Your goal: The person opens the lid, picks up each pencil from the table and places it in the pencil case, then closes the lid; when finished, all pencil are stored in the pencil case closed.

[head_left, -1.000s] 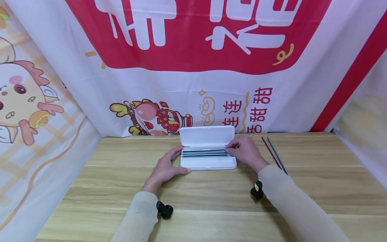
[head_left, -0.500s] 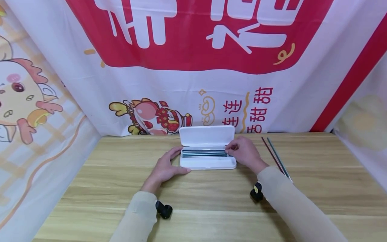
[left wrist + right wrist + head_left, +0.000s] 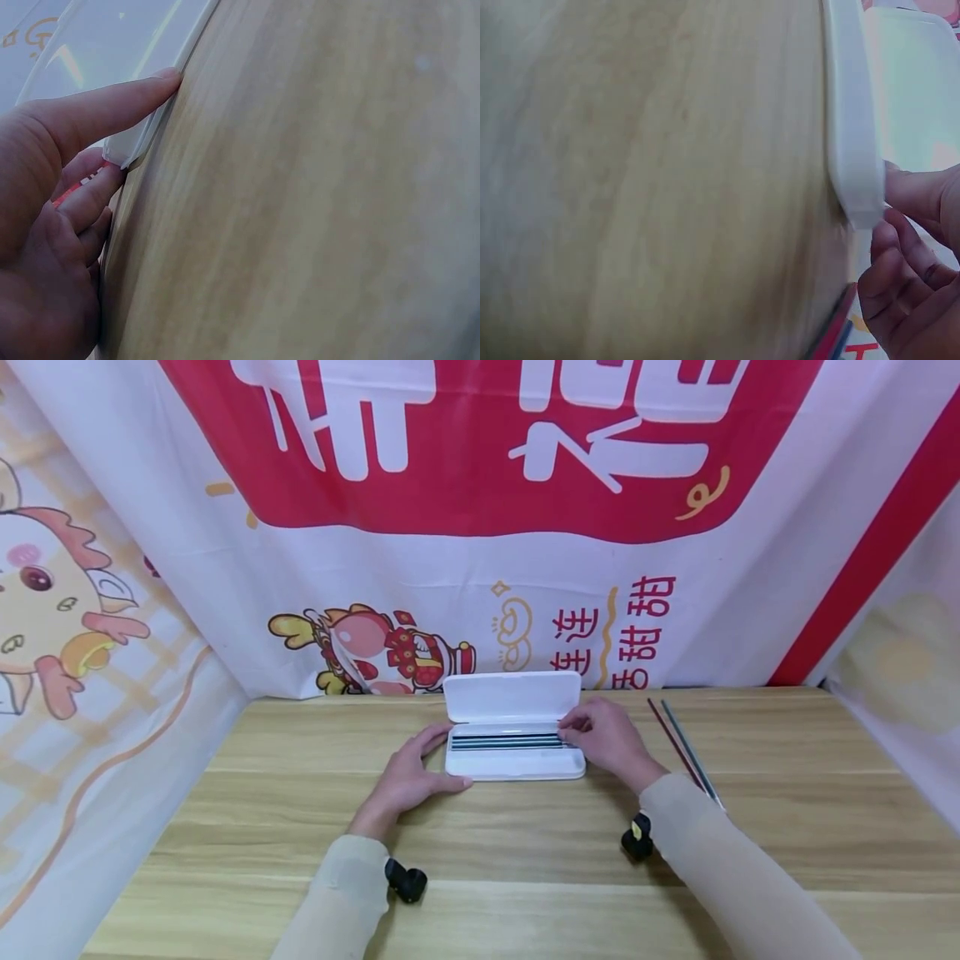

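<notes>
In the head view an open white pencil case (image 3: 517,767) lies on the wooden table, its lid (image 3: 513,697) tilted up at the back. Several dark teal pencils (image 3: 506,742) lie side by side lengthwise inside. My left hand (image 3: 411,781) grips the case's left end, thumb along the front edge, other fingers at the far left corner. With curled fingers my right hand (image 3: 606,739) reaches over the right end, thumb and forefinger pinching a pencil near its right end. That end is hidden by the fingers, and the right wrist view shows only the case's outer wall (image 3: 853,112).
A dark red pencil (image 3: 671,735) and a teal pencil (image 3: 684,739) lie on the table right of the case, partly behind the right sleeve (image 3: 720,843). A printed cloth (image 3: 420,560) hangs behind the table (image 3: 525,852), with more cloth at both sides.
The pencils in the case have shifted slightly and now lie more evenly in line. Their right ends, partly seen before, are now covered by my right fingers. Both hands stay nearly in place.
</notes>
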{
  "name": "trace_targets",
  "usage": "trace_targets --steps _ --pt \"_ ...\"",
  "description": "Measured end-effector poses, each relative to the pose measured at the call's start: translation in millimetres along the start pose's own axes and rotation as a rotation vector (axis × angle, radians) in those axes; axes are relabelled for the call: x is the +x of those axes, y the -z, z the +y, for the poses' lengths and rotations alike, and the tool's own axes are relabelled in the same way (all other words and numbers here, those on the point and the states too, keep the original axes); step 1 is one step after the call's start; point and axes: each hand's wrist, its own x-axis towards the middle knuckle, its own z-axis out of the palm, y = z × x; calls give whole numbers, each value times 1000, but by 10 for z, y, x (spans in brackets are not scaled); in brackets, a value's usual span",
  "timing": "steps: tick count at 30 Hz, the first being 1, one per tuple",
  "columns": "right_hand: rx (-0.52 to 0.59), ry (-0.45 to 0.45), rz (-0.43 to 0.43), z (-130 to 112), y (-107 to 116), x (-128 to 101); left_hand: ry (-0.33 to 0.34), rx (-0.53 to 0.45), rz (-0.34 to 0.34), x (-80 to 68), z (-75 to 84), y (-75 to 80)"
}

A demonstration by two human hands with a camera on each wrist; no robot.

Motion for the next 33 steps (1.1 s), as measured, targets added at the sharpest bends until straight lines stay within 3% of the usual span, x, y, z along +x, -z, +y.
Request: trace_targets --steps 4,9,15,21,33 --pt "39 30 17 37 109 -70 5 -6 -1 -7 -1 5" --pt "92 72 99 69 322 -256 -3 -7 5 -5 6 2" --pt "161 -21 157 83 539 -610 1 -2 2 -4 5 0" --pt "201 -140 187 264 644 -922 0 -4 1 -11 -3 3" --pt "166 -143 232 661 763 -1174 11 -5 2 6 -15 -18"
